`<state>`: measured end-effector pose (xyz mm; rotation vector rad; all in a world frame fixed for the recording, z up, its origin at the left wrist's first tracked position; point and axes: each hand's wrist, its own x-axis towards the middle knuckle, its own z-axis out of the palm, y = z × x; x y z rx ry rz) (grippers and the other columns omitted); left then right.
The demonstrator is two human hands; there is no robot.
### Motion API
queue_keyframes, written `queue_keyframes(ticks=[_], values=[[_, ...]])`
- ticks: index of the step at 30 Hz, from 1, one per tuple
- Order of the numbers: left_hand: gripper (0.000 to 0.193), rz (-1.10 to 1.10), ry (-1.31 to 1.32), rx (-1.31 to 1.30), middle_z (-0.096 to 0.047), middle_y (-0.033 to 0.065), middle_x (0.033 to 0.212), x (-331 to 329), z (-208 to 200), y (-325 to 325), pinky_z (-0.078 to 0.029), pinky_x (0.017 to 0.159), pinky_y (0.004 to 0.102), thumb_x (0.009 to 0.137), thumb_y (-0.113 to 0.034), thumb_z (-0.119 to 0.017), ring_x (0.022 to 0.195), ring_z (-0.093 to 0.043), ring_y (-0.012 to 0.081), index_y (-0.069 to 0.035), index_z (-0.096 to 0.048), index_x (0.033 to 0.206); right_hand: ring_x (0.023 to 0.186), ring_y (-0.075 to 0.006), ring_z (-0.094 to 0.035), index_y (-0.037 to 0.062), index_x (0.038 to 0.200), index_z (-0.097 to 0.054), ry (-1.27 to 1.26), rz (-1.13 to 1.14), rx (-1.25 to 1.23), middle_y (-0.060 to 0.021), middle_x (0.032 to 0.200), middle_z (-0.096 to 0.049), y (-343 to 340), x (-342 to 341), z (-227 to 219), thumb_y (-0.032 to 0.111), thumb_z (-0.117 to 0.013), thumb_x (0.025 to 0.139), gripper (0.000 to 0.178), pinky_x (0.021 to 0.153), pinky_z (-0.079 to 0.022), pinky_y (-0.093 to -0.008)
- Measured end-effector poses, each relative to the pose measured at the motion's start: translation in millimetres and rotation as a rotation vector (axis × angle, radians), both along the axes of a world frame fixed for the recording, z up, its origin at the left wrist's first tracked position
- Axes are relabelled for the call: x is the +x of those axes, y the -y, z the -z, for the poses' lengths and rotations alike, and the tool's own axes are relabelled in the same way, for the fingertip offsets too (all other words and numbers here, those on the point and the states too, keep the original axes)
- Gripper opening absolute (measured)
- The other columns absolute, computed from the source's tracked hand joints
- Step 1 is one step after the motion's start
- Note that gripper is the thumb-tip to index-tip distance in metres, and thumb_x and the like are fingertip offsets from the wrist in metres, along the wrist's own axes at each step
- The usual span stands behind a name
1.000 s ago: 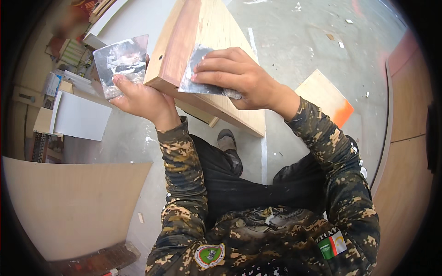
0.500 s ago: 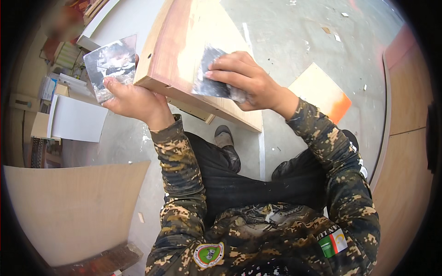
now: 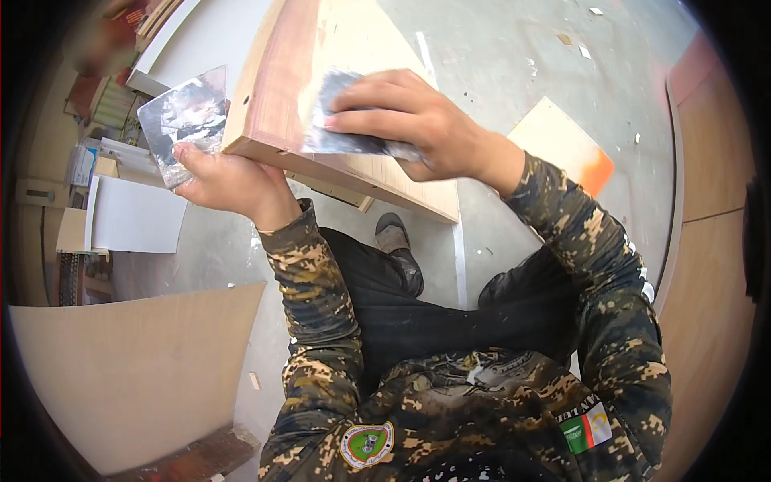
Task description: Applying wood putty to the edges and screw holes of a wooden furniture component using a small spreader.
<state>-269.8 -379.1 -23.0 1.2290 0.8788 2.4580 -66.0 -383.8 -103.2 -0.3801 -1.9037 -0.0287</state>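
Observation:
A pale wooden panel with a thick reddish-brown edge strip slants away in front of me, its near corner closest to my left hand. Beside that corner, my left hand grips a square metal putty plate smeared with whitish and grey paste. My right hand is closed over a flat grey metal putty scraper, pressed on the panel's top face near the edge strip. Fingers cover part of the scraper. Lighter filler patches show on the wood, and a small dark hole marks its end.
A loose board with an orange corner lies on the grey floor. White panels stand at the left, a tan curved sheet at the lower left. A tall wooden panel rises at the right. Small scraps dot the floor.
My right hand has moved the putty scraper leftward and slightly away from me across the panel, toward its edge strip. The left hand keeps its hold on the plate, which sits slightly further left.

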Motion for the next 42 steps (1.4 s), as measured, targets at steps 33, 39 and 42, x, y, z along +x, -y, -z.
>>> queue_keyframes(ticks=[33,39,42], values=[[0.038,-0.034,0.06,-0.043,-0.056,0.0217,0.129,-3.2,3.6,-2.2,-0.057,0.09,0.0427,0.102,-0.019,-0.044,0.11,-0.065,0.0336,0.007,-0.043,0.129,0.119,-0.0267,-0.057,0.0146,0.124,-0.065,0.119,-0.008,-0.107,-0.0079,0.129,-0.062,17.5,11.3,48.2,0.001,-0.067,0.067,0.059,0.096,-0.044,-0.0424],[0.039,0.018,0.047,-0.011,-0.055,0.0225,0.13,-5.1,2.0,-3.8,-0.058,0.089,0.0429,0.102,-0.019,-0.044,0.111,-0.064,0.0332,0.008,-0.042,0.131,0.12,-0.0238,-0.057,0.0189,0.124,-0.065,0.087,0.063,0.049,-0.0022,0.128,-0.062,-5.9,-12.5,-21.3,-0.004,-0.068,0.065,0.063,0.095,-0.044,-0.0399],[0.04,0.016,0.068,-0.027,-0.055,0.0231,0.13,-4.7,2.0,-4.5,-0.057,0.09,0.0421,0.102,-0.019,-0.044,0.111,-0.064,0.0329,0.008,-0.041,0.132,0.12,-0.0228,-0.057,0.0187,0.123,-0.066,0.111,0.071,0.041,-0.0008,0.127,-0.063,-4.4,-15.3,-24.4,-0.004,-0.069,0.064,0.063,0.096,-0.043,-0.0393]])
